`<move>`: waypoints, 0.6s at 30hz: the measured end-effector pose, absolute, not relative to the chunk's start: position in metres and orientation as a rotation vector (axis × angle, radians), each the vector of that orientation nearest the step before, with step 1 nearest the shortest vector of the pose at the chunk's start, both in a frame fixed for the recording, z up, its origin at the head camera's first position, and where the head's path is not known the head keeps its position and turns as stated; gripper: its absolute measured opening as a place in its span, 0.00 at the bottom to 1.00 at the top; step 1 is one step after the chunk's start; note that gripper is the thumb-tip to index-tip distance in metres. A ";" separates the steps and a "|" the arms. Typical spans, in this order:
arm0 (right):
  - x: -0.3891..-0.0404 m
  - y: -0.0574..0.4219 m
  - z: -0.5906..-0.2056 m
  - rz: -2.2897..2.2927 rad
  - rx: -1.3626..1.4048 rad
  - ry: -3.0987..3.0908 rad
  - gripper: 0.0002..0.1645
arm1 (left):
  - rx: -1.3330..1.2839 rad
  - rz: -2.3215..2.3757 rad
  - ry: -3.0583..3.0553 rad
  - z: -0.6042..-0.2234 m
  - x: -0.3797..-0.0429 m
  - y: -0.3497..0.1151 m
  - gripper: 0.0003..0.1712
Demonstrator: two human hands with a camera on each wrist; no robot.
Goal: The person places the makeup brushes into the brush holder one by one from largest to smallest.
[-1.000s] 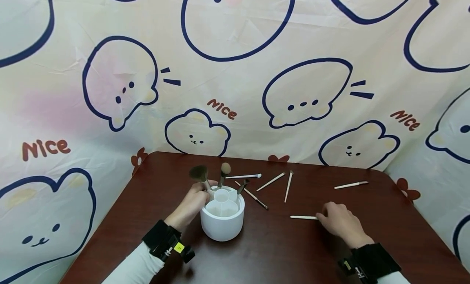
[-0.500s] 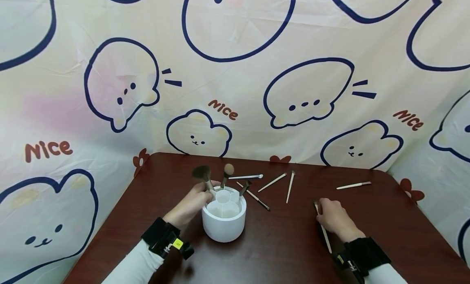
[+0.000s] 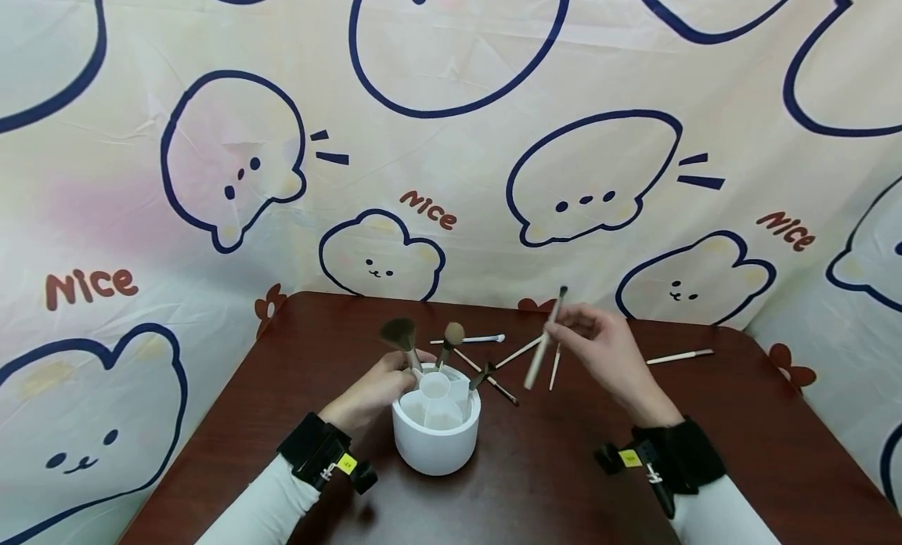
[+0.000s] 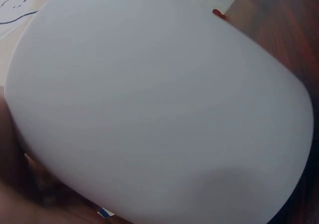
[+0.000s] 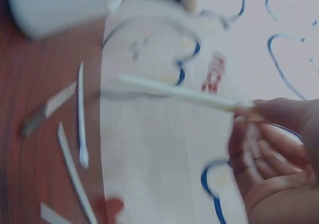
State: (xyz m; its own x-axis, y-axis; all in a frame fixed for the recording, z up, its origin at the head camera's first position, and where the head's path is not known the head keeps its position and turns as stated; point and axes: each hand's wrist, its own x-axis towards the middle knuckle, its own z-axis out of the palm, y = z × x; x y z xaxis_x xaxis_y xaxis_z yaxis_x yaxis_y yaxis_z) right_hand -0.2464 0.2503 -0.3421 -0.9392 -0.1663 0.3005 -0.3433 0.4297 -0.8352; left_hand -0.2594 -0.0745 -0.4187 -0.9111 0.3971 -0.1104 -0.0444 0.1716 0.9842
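Cloth [image 3: 239,294] printed with blue-outlined cartoon faces hangs behind a dark reddish-brown table [image 3: 550,482], and the person's two arms in pale sleeves come in from the near side. On the left, a black band [image 3: 313,447] with a small camera wraps the wrist, and beyond it the left hand [image 3: 373,388] grips the rim of a white round holder [image 3: 435,451]; its fingertips are out of my sight behind the wall, so I can only fairly say that it seems to curl round that side. The holder stands upright on the table, its top split into compartments around a round middle one. A fan-shaped brush [image 3: 398,333] leans left from it, close by the hand; next comes a round-headed brush [image 3: 454,335] at the back, then a short dark brush [image 3: 482,375] tilting right.

On the tabletop past the holder lie four slim sticks, one of them a white-tipped stick [image 3: 482,339] at the back. To their right, up in the air, the right hand [image 3: 606,353] pinches a pale-handled brush [image 3: 541,353] between thumb and fingers, dark tip upward, handle slanting down to the left. Farthest right, another pale brush [image 3: 680,357] lies alone on the wood.
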 end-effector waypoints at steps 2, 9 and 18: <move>-0.250 0.234 -0.338 1.681 0.506 -2.387 0.14 | 0.352 1.789 2.080 -0.419 -0.259 -0.073 0.24; -0.256 0.200 -0.357 1.755 0.677 -2.377 0.10 | 0.341 1.763 2.039 -0.419 -0.256 -0.068 0.24; -0.250 0.180 -0.375 1.731 0.792 -2.594 0.10 | 0.384 1.744 2.103 -0.418 -0.256 -0.068 0.25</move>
